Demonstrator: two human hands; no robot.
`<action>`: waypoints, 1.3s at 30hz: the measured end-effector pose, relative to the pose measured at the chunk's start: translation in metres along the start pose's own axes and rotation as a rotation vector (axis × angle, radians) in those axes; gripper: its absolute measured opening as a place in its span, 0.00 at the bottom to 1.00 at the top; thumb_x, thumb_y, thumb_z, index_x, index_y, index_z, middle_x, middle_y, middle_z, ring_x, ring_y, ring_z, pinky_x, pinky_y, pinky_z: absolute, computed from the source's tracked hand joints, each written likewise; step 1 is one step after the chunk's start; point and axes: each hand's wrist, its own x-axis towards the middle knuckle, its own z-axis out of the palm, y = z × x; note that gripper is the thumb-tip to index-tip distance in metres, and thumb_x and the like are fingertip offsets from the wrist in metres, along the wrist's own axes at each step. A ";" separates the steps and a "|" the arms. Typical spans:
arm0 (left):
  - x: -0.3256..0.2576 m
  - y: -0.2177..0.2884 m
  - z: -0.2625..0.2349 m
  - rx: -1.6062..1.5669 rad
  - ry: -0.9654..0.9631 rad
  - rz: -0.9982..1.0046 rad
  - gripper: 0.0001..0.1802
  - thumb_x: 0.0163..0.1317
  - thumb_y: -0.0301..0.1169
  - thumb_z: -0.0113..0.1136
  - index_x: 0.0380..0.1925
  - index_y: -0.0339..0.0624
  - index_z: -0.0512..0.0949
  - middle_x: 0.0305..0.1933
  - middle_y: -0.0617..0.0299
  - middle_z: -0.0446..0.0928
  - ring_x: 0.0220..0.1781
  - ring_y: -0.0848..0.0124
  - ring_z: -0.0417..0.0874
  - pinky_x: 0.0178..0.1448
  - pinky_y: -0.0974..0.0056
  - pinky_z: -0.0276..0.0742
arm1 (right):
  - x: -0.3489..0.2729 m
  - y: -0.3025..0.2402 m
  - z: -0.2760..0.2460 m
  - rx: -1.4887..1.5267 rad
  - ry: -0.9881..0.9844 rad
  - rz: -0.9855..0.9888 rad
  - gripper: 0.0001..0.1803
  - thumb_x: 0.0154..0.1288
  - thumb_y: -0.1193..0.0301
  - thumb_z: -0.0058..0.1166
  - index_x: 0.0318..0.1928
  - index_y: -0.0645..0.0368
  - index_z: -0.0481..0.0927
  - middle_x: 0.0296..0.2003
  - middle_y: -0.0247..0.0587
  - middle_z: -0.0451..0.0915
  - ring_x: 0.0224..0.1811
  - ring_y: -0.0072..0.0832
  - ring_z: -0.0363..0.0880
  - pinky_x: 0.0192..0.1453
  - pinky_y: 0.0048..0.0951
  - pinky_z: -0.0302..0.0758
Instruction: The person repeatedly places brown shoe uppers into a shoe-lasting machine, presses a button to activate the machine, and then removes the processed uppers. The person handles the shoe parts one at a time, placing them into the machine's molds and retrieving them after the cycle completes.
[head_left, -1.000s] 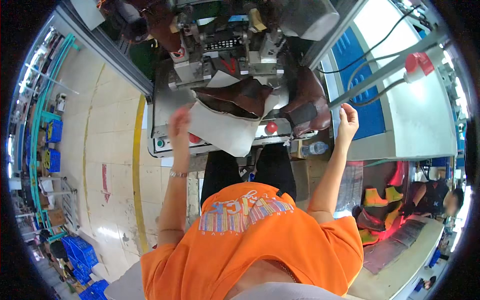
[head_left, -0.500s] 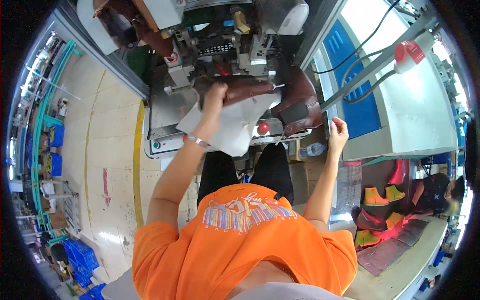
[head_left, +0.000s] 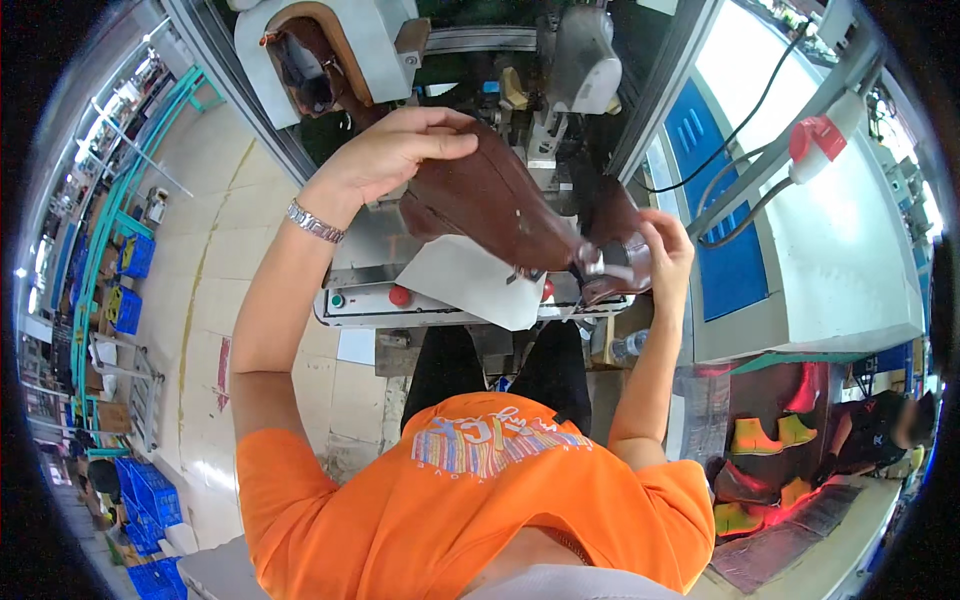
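My left hand (head_left: pixel 405 155) grips the upper edge of a brown leather boot upper (head_left: pixel 490 200), thumb on its near face. The upper slants down to the right above the machine table, its lower end blurred by a whitish bit (head_left: pixel 592 262). My right hand (head_left: pixel 670 255) is just right of that end, thumb and fingers pinched together; what they hold, if anything, I cannot make out. Behind and below the end lies another brown leather upper (head_left: pixel 612 285). A white sheet (head_left: pixel 475 280) lies under the held upper, overhanging the table's front edge.
The machine has metal clamps (head_left: pixel 545 140) and a white housing with a brown leather piece (head_left: pixel 310 60) in it. Red (head_left: pixel 400 296) and green (head_left: pixel 337 300) buttons line the front. At right stand a white-and-blue cabinet (head_left: pixel 720 250), colourful boots (head_left: pixel 755 437) and another person (head_left: pixel 880 430).
My left hand has moved up and left, and the boot upper now slants down to the right. My right hand has stayed near the right side, closer to the upper's lower end.
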 end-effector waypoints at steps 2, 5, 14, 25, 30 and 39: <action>-0.004 0.018 0.018 0.113 -0.081 -0.021 0.21 0.54 0.30 0.61 0.46 0.34 0.68 0.39 0.61 0.75 0.42 0.77 0.74 0.48 0.73 0.66 | 0.009 -0.052 0.020 0.107 -0.255 -0.059 0.14 0.61 0.75 0.48 0.47 0.65 0.72 0.45 0.40 0.76 0.49 0.25 0.72 0.56 0.26 0.65; 0.002 0.040 0.044 0.169 -0.275 0.012 0.23 0.55 0.28 0.59 0.48 0.39 0.62 0.38 0.62 0.76 0.41 0.76 0.75 0.46 0.71 0.70 | 0.034 -0.080 0.058 0.371 -0.587 -0.187 0.23 0.60 0.62 0.53 0.50 0.65 0.70 0.46 0.40 0.75 0.50 0.26 0.71 0.57 0.26 0.64; 0.016 0.024 0.049 0.187 -0.464 0.076 0.25 0.58 0.37 0.57 0.53 0.39 0.66 0.49 0.66 0.71 0.49 0.80 0.69 0.54 0.72 0.65 | 0.076 -0.095 0.018 0.859 -0.584 0.021 0.11 0.59 0.70 0.54 0.41 0.59 0.74 0.38 0.36 0.78 0.38 0.22 0.77 0.44 0.25 0.74; 0.137 0.002 0.000 -0.207 0.092 0.345 0.16 0.64 0.38 0.48 0.50 0.47 0.70 0.45 0.73 0.74 0.47 0.81 0.72 0.47 0.71 0.68 | 0.202 -0.083 0.055 0.730 -0.308 0.013 0.07 0.59 0.75 0.53 0.38 0.63 0.76 0.33 0.37 0.79 0.34 0.24 0.77 0.41 0.24 0.75; 0.136 -0.022 0.024 0.022 0.346 0.395 0.16 0.63 0.32 0.51 0.49 0.38 0.69 0.47 0.63 0.73 0.46 0.74 0.72 0.52 0.70 0.67 | 0.202 -0.047 0.064 0.548 -0.140 -0.045 0.09 0.59 0.71 0.54 0.39 0.64 0.76 0.32 0.36 0.78 0.32 0.22 0.76 0.40 0.21 0.72; 0.022 -0.036 0.112 1.105 0.485 1.141 0.21 0.51 0.25 0.56 0.48 0.38 0.70 0.48 0.56 0.70 0.46 0.63 0.74 0.48 0.61 0.67 | 0.110 0.041 0.091 0.374 0.316 -0.095 0.18 0.64 0.61 0.47 0.46 0.62 0.73 0.39 0.35 0.75 0.41 0.18 0.70 0.44 0.25 0.68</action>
